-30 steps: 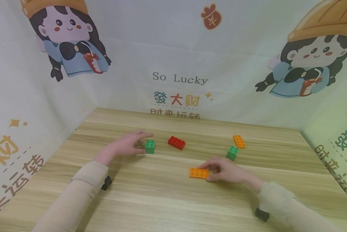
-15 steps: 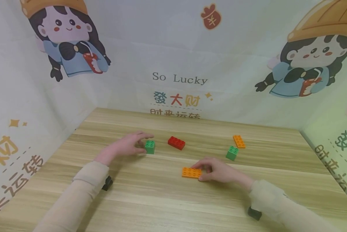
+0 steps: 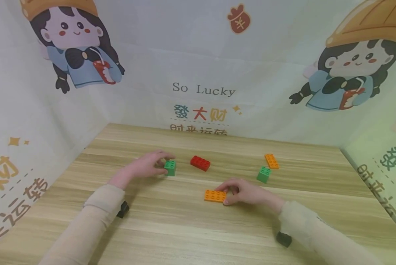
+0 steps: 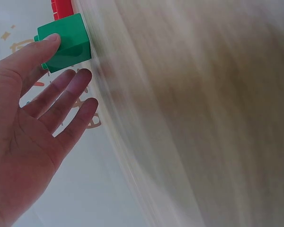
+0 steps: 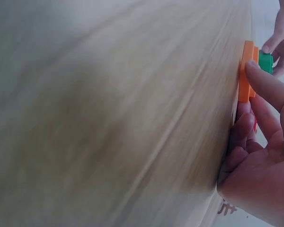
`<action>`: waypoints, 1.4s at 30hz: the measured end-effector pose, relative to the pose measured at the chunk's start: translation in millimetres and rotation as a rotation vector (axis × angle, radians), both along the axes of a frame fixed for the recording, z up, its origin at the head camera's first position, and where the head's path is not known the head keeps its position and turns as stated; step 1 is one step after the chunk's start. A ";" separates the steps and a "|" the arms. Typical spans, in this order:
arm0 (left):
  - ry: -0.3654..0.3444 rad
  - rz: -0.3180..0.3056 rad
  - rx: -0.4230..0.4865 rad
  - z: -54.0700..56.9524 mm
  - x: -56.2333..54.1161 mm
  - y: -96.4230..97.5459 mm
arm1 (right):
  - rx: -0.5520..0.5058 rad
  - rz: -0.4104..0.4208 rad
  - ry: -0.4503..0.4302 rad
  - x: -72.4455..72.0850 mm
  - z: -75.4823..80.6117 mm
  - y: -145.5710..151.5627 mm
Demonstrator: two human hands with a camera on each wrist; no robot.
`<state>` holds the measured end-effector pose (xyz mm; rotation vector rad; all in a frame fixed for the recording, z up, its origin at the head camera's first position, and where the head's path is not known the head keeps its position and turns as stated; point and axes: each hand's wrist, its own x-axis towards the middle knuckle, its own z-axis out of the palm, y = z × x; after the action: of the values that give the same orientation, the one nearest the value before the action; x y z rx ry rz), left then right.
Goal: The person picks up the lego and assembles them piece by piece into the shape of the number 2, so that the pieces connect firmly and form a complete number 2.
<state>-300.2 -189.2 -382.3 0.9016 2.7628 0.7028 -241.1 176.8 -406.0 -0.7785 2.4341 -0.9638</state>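
Near the table's middle, my right hand [image 3: 247, 191] pinches an orange toy building brick [image 3: 214, 195], flat and studs up. In the right wrist view, the thumb presses one long side of that brick [image 5: 246, 71], low over the wood. My left hand [image 3: 148, 165] is at a green toy building brick [image 3: 170, 168], thumb on its near side and index finger behind it. The left wrist view shows the thumb on the green brick [image 4: 68, 45], the index finger mostly hidden behind it, and the other fingers loosely spread. A red brick [image 3: 200, 163] lies just right of the green one.
At the right, a second green brick [image 3: 264, 174] stands near another orange brick [image 3: 272, 161]. The wooden table [image 3: 171, 228] is bounded behind and at the sides by a printed cloth [image 3: 198, 55]. Black wrist cameras sit under both sleeves.
My right hand has slid left across the table with the orange brick, slowing lately. The left hand has stayed at the green brick, its thumb now overlapping it a little more.
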 end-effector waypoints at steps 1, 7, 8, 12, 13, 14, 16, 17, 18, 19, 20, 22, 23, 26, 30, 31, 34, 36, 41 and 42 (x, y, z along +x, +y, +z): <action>0.001 -0.001 0.001 -0.1 0.2 -0.1 | -0.003 0.006 -0.004 -0.6 0.2 0.5; -0.006 0.009 0.009 -1.0 0.7 -0.1 | -0.042 0.033 -0.040 -2.8 1.1 2.7; -0.007 0.010 0.010 -1.1 0.8 0.0 | -0.047 0.036 -0.043 -3.0 1.1 2.9; -0.008 0.011 0.014 -1.6 0.7 0.7 | -0.054 0.033 -0.059 -3.9 0.9 3.6; -0.007 0.010 0.014 -1.8 0.4 1.0 | -0.054 0.033 -0.061 -4.3 0.6 3.8; -0.007 0.011 0.013 -1.8 0.3 1.4 | -0.052 0.033 -0.064 -4.7 0.3 4.1; -0.015 0.011 0.017 -1.7 0.1 2.3 | -0.050 0.032 -0.067 -5.1 -0.3 4.4; -0.022 0.013 0.021 -1.3 0.2 2.8 | -0.049 0.028 -0.072 -5.5 -0.9 4.7; -0.030 0.014 0.024 -1.1 0.1 3.4 | -0.050 0.024 -0.076 -5.7 -1.3 4.9; -0.039 0.013 0.029 -1.1 0.0 4.0 | -0.052 0.019 -0.082 -5.9 -1.6 5.1; -0.047 0.012 0.035 -0.9 -0.1 4.3 | -0.052 0.013 -0.087 -6.1 -1.9 5.3; -0.059 0.013 0.042 -0.3 -0.3 5.2 | -0.060 0.003 -0.098 -6.3 -2.4 5.8; -0.060 0.012 0.042 0.0 -0.3 5.7 | -0.061 -0.006 -0.103 -6.3 -2.3 5.8; -0.059 0.013 0.040 1.1 -0.2 6.7 | -0.066 -0.009 -0.106 -6.1 -1.7 6.1; -0.049 0.003 0.042 1.0 -0.6 6.7 | -0.065 -0.018 -0.109 -5.8 -0.8 5.9; -0.050 0.002 0.044 0.5 -1.0 6.4 | -0.063 -0.024 -0.110 -5.7 -0.6 6.0; -0.058 -0.001 0.055 -2.5 -2.5 5.1 | -0.053 -0.041 -0.107 -5.3 0.3 5.8; -0.064 0.004 0.057 -4.7 -3.7 4.3 | -0.048 -0.049 -0.104 -5.2 0.8 5.6; -0.064 0.002 0.060 -7.9 -5.5 2.3 | -0.039 -0.066 -0.110 -5.4 1.5 4.9; -0.067 0.002 0.063 -7.7 -5.2 2.3 | -0.038 -0.069 -0.113 -5.7 1.3 4.8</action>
<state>-305.4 -186.9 -390.0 0.8705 2.6979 0.8097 -246.8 181.6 -404.7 -0.6385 2.3653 -1.0533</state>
